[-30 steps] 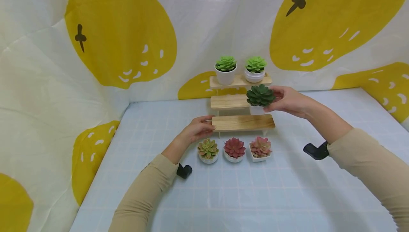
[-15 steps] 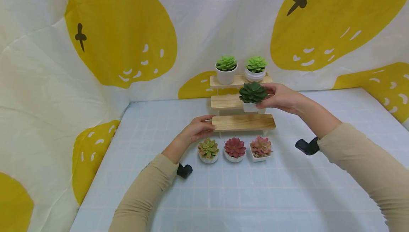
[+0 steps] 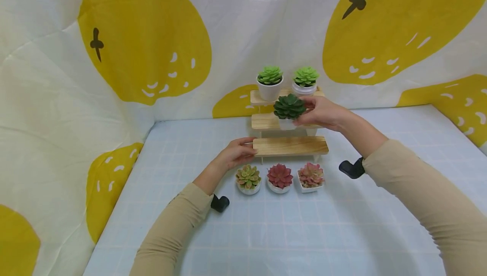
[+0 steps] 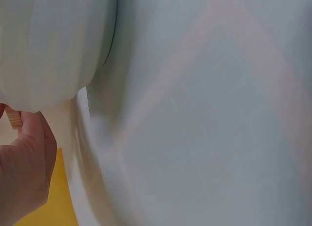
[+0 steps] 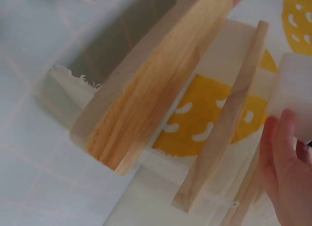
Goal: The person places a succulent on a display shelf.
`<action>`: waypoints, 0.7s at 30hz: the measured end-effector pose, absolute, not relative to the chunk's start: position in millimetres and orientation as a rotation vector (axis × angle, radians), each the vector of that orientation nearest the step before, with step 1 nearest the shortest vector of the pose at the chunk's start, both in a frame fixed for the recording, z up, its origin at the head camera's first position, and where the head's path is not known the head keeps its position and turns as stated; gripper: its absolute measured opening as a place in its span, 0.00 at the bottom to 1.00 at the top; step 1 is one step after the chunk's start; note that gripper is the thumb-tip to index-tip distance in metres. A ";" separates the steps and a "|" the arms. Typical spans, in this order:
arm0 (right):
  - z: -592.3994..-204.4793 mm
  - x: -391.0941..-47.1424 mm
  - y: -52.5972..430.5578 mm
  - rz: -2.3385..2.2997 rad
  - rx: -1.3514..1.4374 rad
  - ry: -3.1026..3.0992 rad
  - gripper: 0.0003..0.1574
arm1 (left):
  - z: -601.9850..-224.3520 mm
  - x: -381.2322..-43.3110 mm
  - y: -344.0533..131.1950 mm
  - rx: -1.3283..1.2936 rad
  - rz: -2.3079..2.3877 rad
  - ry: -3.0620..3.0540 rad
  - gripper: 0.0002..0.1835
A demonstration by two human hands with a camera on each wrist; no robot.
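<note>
My right hand (image 3: 323, 113) holds a dark green succulent (image 3: 289, 106) by its white pot (image 5: 295, 84), in front of the upper shelves of a three-tier wooden stand. The pot overlaps the middle shelf (image 3: 263, 121) in the head view; whether it touches the wood I cannot tell. At the left end of the lowest shelf (image 3: 291, 146), my left hand (image 3: 236, 153) grips the board's edge. The left wrist view has that hand (image 4: 29, 162) beside a bit of wood (image 4: 13, 118), partly covered by a large white pot (image 4: 53, 46).
On the top shelf (image 3: 286, 94) stand two bright green succulents, one left (image 3: 269, 82) and one right (image 3: 305, 80). Before the stand, a yellow-green succulent (image 3: 248, 178), a dark red one (image 3: 279, 177) and a pink one (image 3: 310, 176) sit on the checked tablecloth (image 3: 266, 233). A printed cloth (image 3: 243, 26) hangs behind.
My right hand has carried the dark green succulent leftward and slightly up along the middle shelf. The left hand stays at the lowest shelf's end.
</note>
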State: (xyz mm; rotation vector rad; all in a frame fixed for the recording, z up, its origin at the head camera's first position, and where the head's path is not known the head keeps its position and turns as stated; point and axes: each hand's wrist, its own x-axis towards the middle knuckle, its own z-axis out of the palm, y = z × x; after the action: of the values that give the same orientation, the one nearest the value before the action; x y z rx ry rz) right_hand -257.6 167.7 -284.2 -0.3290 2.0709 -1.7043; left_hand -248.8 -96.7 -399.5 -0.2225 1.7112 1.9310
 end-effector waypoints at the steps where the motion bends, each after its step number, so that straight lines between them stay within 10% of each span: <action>1: -284.6 -258.9 166.0 -1.700 -0.332 2.078 0.37 | -399.6 -248.8 -96.8 -0.225 1.933 1.709 0.30; 21: -294.1 -275.8 147.5 -1.767 -0.282 2.031 0.37 | -401.2 -250.1 -97.0 -0.217 1.935 1.718 0.30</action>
State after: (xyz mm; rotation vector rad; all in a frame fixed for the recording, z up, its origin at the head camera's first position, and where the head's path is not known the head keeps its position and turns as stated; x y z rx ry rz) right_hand -275.8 147.5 -294.1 -0.2816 2.0313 -1.7668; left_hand -250.1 -97.0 -401.2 -0.2174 1.7180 1.9346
